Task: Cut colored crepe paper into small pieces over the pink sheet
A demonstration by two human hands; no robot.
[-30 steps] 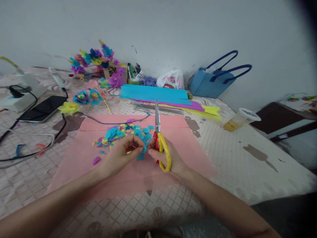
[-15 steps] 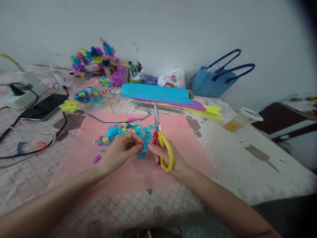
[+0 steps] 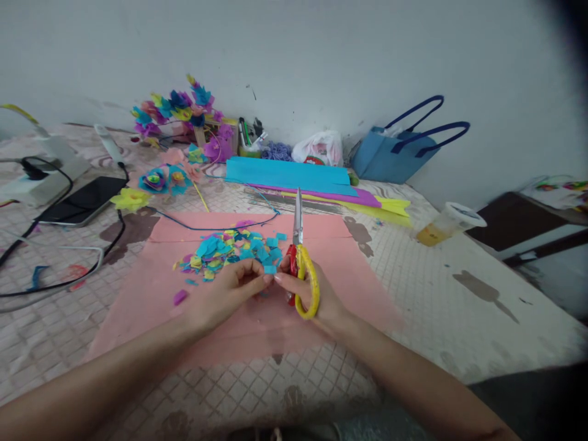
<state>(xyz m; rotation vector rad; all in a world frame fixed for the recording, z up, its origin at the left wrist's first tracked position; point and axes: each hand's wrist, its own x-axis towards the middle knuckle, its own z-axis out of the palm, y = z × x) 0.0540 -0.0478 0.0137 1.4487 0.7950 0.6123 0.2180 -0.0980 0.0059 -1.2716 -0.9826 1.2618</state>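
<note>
Scissors (image 3: pixel 303 269) with one red and one yellow handle rest in my right hand (image 3: pixel 321 300), their closed blades pointing away from me. That hand's thumb and finger also reach a small blue paper piece (image 3: pixel 269 269). My left hand (image 3: pixel 234 288) pinches the same piece from the other side, so the fingertips of both hands nearly meet. Just beyond them lies a heap of cut paper bits (image 3: pixel 220 248) in blue, yellow and purple. Under everything is a pink paper sheet (image 3: pixel 211 331). A purple scrap (image 3: pixel 180 297) sits apart, left of my left hand.
Rolled blue paper (image 3: pixel 285 173) lies at the back, with purple and yellow sheets beneath. Paper flowers (image 3: pixel 165 177), a phone (image 3: pixel 85 200) and cables stand left. A blue bag (image 3: pixel 390 153) and a plastic cup (image 3: pixel 450 223) with orange liquid are at the right.
My hands have come closer together, with the left fingertips moving slightly right. The small blue piece now shows between them. The scissors' blades have swung a little to the right.
</note>
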